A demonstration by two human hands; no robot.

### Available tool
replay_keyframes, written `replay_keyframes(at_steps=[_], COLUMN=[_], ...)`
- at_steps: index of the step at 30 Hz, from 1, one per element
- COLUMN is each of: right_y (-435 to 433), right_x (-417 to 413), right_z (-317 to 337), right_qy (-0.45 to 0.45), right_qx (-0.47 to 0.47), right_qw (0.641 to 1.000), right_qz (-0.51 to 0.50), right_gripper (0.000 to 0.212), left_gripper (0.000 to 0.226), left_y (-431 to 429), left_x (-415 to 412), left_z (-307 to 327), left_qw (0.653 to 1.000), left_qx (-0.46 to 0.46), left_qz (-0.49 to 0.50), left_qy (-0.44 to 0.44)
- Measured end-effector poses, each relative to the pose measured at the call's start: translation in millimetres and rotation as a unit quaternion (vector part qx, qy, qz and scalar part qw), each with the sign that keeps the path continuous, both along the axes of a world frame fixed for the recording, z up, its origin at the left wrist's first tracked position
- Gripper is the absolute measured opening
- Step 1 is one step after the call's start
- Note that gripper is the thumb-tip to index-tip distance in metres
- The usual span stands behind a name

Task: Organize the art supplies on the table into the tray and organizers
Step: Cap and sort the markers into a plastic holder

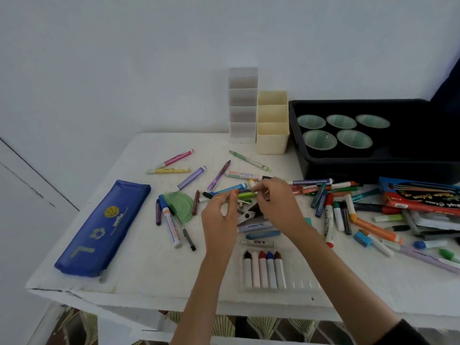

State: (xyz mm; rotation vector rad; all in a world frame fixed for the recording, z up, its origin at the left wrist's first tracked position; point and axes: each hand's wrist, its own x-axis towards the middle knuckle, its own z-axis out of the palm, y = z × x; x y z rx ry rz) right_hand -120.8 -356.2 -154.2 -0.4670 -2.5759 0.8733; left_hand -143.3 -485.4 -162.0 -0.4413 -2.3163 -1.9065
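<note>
Left hand (220, 215): fingers curled, thumb and forefinger pinching one end of a green pen (247, 195). Right hand (276, 205): fingers curled, pinching the pen's other end. Both are mid-tabletop (149, 270), above loose pens.

Black tray (373, 168) sits at the back right corner, holding five cups (319, 140). White organizer (243, 105) and cream organizer (272, 135) stand just beside it at the back edge. Blue pouch (99, 230) lies near the left edge, crayons (263, 272) near the front edge, and a red box (420, 197) at the right edge. Plain pale wall (124, 58) behind.
</note>
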Motion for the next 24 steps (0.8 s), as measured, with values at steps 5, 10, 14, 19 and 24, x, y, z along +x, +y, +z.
replay_keyframes(at_steps=[5,10,14,19,24], right_y=[7,14,15,15,15], right_x=[-34,-50,-53,-35,0], right_z=[-2,-13,-21,-7,8], right_qy=[-0.061,-0.122,-0.082,0.064,0.072], right_qx=[0.094,0.12,0.056,-0.225,-0.44], right_qw=[0.992,0.984,0.993,0.969,0.894], right_qz=[-0.049,-0.051,-0.06,-0.08,-0.037], right_gripper=[0.02,0.025,0.022,0.019,0.031], left_gripper=[0.02,0.019,0.017,0.01,0.016], left_y=[5,4,1,-5,-7], left_x=[-22,-30,-25,-8,12], left_z=[-2,-10,-14,-16,-21], left_qw=[1.0,0.999,0.999,0.998,0.997], left_qx=[-0.019,-0.032,-0.039,-0.048,-0.07], left_qz=[0.013,0.026,0.026,0.026,0.011], left_qy=[-0.011,-0.028,-0.013,-0.01,-0.004])
